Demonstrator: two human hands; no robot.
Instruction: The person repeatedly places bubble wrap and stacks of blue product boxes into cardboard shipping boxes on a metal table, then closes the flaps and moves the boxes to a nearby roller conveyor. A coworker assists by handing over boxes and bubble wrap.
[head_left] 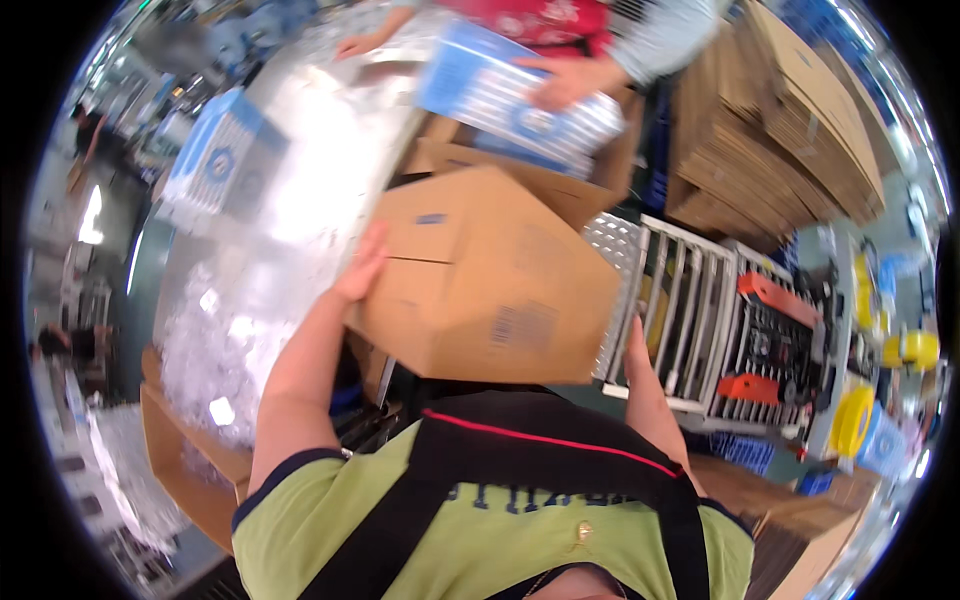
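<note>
A closed brown cardboard box point(520, 280) sits right in front of me, a seam running across its left part. My left hand point(364, 262) grips its left side, fingers against the cardboard. Beside the box's right edge is my right hand point(637, 350), fingers stretched forward; a narrow gap seems to part it from the cardboard. Just beyond stands an open cardboard box point(565, 195) with a blue-and-white carton inside. Over it, a co-worker's hand point(570, 82) rests on another blue-and-white carton point(490, 85), which is tilted.
A metal table point(310, 180) on the left bears a blue-and-white carton point(225, 155) and a heap of clear plastic bags point(215, 350). To my right runs a roller conveyor point(685, 310) with an orange-and-black machine part point(770, 340). Flattened cardboard boxes point(750, 150) are stacked at far right.
</note>
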